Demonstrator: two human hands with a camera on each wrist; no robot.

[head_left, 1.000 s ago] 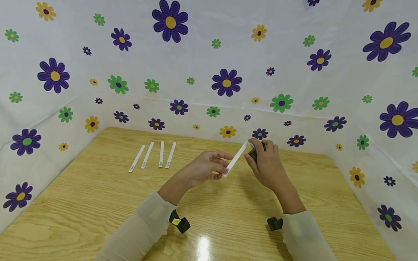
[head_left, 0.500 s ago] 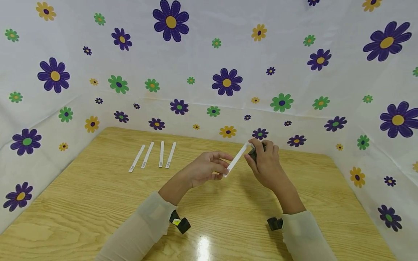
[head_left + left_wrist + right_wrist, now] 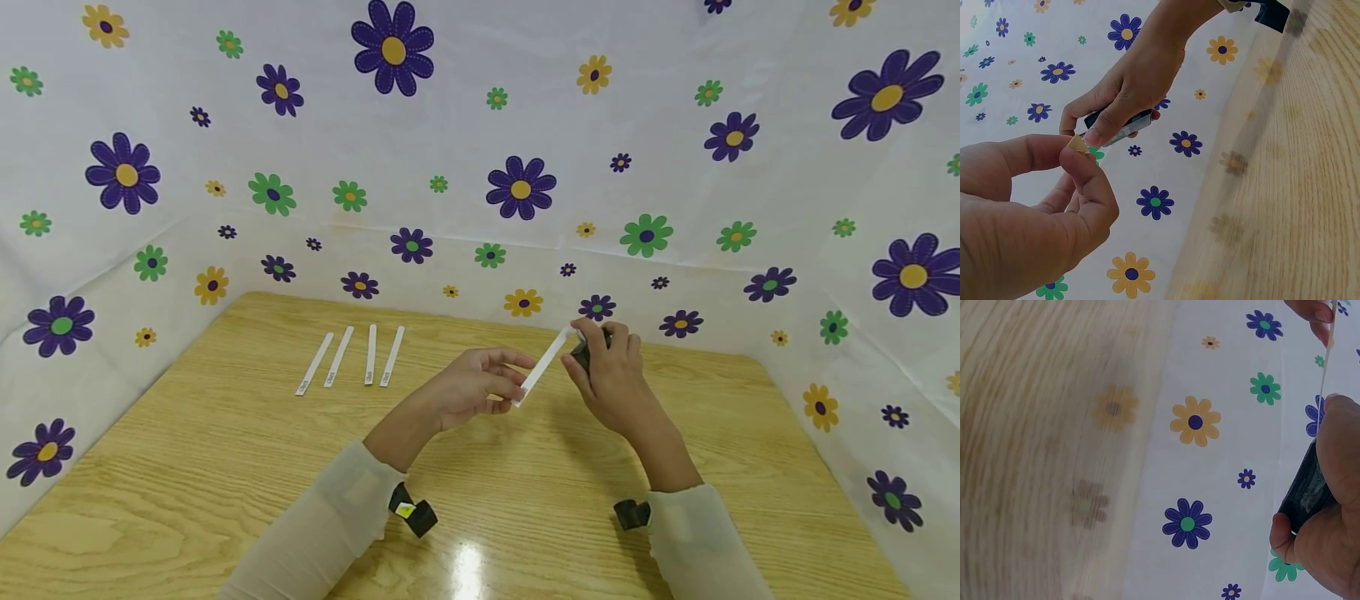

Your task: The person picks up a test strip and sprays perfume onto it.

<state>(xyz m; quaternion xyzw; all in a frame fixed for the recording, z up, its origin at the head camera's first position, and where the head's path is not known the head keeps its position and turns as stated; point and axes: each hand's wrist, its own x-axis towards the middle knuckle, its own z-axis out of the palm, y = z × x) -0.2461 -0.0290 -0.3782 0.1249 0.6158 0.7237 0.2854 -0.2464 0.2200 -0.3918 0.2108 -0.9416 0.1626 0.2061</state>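
Note:
My left hand (image 3: 472,387) pinches the printed lower end of a narrow white paper strip (image 3: 546,367) between thumb and fingers, above the table. In the left wrist view only the near end of the strip (image 3: 1077,145) shows. The strip slants up to my right hand (image 3: 617,379), which grips a small, dark, block-shaped object (image 3: 1307,490) with a glossy face. The fingers cover much of this object, so its kind is unclear. In the right wrist view the strip (image 3: 1325,369) appears edge-on and runs down to the dark object; whether they touch is hard to tell.
Several similar white strips (image 3: 371,354) lie side by side on the left of the wooden table (image 3: 480,500), with printed ends toward me. A white flower-patterned cloth (image 3: 450,125) encloses the table's back and sides. Black straps (image 3: 412,510) sit at both wrists.

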